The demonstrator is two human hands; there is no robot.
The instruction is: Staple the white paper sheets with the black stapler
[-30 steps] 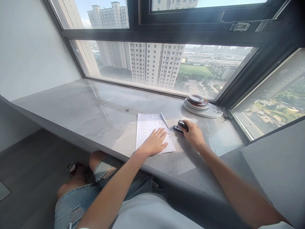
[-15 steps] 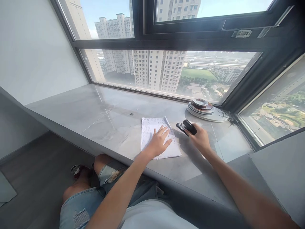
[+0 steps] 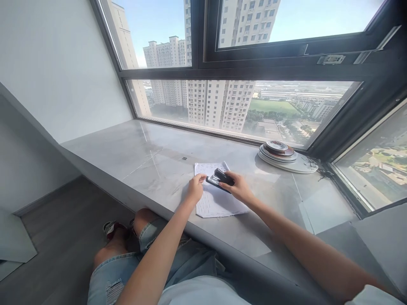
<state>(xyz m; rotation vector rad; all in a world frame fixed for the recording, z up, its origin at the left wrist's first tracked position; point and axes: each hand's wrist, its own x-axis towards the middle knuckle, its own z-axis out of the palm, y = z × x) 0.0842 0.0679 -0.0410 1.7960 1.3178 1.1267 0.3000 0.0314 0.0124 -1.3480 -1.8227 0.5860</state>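
Note:
A stack of printed white paper sheets (image 3: 219,201) lies on the grey stone window ledge (image 3: 127,152). My right hand (image 3: 240,188) grips a black stapler (image 3: 220,178) and holds it over the upper part of the sheets. My left hand (image 3: 194,188) is curled at the sheets' upper left edge, its fingertips pinching the paper right beside the stapler's nose.
A pile of plates (image 3: 281,154) on a larger white dish stands at the back right by the window frame. A small dark item (image 3: 184,159) lies on the ledge behind the paper. My knees in torn denim shorts (image 3: 149,250) are below the ledge's front edge.
My right hand lifted the stapler from the ledge and carried it left over the paper. My left hand slid from flat on the sheets to their upper left edge and curled.

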